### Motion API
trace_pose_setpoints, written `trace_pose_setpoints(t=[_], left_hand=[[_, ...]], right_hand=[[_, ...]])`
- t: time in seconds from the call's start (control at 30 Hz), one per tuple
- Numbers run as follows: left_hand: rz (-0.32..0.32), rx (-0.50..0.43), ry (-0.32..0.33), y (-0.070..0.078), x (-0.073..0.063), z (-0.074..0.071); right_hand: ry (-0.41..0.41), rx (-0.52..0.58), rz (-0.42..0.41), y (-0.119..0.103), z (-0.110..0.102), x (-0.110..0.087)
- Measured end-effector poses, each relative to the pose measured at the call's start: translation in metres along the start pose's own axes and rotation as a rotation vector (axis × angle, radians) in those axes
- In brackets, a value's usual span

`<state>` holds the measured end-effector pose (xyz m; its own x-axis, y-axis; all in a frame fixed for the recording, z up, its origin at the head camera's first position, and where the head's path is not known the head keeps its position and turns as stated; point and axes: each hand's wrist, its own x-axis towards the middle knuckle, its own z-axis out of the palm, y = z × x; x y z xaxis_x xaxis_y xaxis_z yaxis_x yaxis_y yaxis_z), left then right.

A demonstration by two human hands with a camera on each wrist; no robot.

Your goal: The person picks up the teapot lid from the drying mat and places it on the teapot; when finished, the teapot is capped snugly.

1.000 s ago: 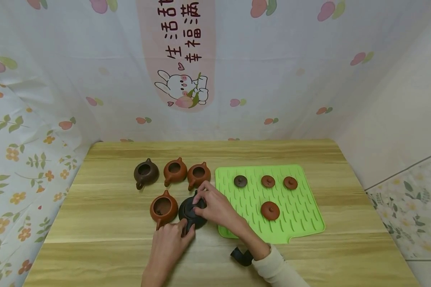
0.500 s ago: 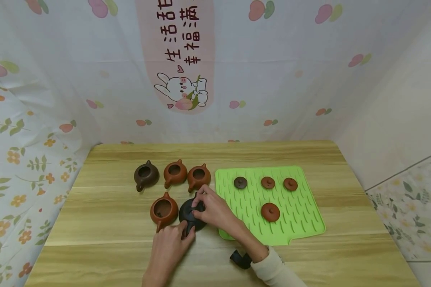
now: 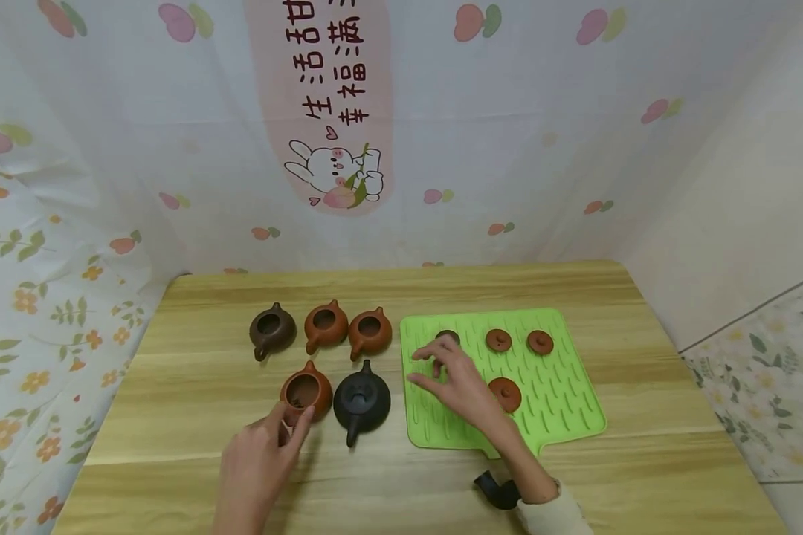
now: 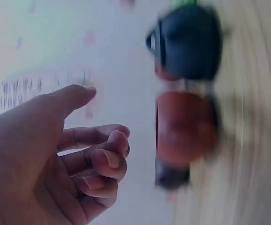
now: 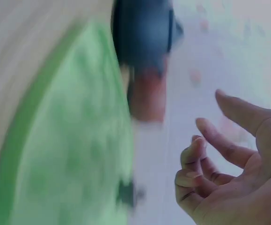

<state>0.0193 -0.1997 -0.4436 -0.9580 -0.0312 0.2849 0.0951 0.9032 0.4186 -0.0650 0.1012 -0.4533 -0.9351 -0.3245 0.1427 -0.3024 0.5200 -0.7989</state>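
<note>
A black teapot [image 3: 368, 409] stands upright with its lid [image 3: 359, 393] on. To its left is a lidless reddish-brown teapot [image 3: 321, 399] with dark bits inside. My left hand [image 3: 254, 457] is at that pot's handle side; in the left wrist view its loosely bent fingers [image 4: 102, 161] hold nothing and look apart from the reddish pot [image 4: 186, 129]. Above the green mat [image 3: 435, 423] hovers my right hand [image 3: 465, 390], thumb and fingers spread with nothing between them. It partly covers a dark lid [image 3: 448, 335] and the edge of a larger reddish lid [image 3: 506, 392].
Behind are three lidless teapots: a dark brown one [image 3: 281, 332] and two reddish ones [image 3: 334, 327] [image 3: 378, 338]. Two small reddish lids [image 3: 499, 339] [image 3: 540, 342] lie on the mat's far part. A curved black piece [image 3: 495, 490] sits by the right wrist.
Both hands have let go of the black teapot, leaving its lid on. My left hand has moved left to the reddish teapot; my right hand has moved right over the mat.
</note>
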Motion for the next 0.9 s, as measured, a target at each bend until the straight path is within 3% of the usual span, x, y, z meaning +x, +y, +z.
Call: trace_pose_setpoints(t=[0.13,0.23,0.37,0.47,0.53,0.63,0.77,0.87,0.9], left_hand=[[-0.109,0.032,-0.146,-0.018,0.003,-0.011],[-0.12,0.012,-0.223,-0.033,-0.001,-0.001],[-0.043,0.006,-0.197,-0.061,-0.011,0.037],[0.017,0.019,-0.157,-0.085,-0.016,0.066],[0.036,0.015,-0.146,-0.094,-0.017,0.076],[0.037,0.013,-0.152,-0.098,-0.018,0.079],[0.001,-0.012,-0.203,-0.066,-0.011,0.045],[0.012,-0.016,-0.192,-0.064,-0.01,0.042],[0.022,-0.011,-0.175,-0.072,-0.011,0.051]], right_hand=[[0.129,-0.053,0.071,0.026,-0.041,-0.026],[0.187,-0.105,0.114,0.04,-0.063,-0.043],[0.21,-0.164,0.155,0.052,-0.079,-0.058],[0.171,-0.167,0.196,0.058,-0.081,-0.065],[0.142,-0.153,0.225,0.061,-0.081,-0.068],[0.114,-0.113,0.265,0.065,-0.079,-0.072],[0.081,-0.046,0.293,0.068,-0.078,-0.075],[0.057,0.016,0.306,0.072,-0.078,-0.076],[0.052,0.037,0.312,0.073,-0.078,-0.076]])
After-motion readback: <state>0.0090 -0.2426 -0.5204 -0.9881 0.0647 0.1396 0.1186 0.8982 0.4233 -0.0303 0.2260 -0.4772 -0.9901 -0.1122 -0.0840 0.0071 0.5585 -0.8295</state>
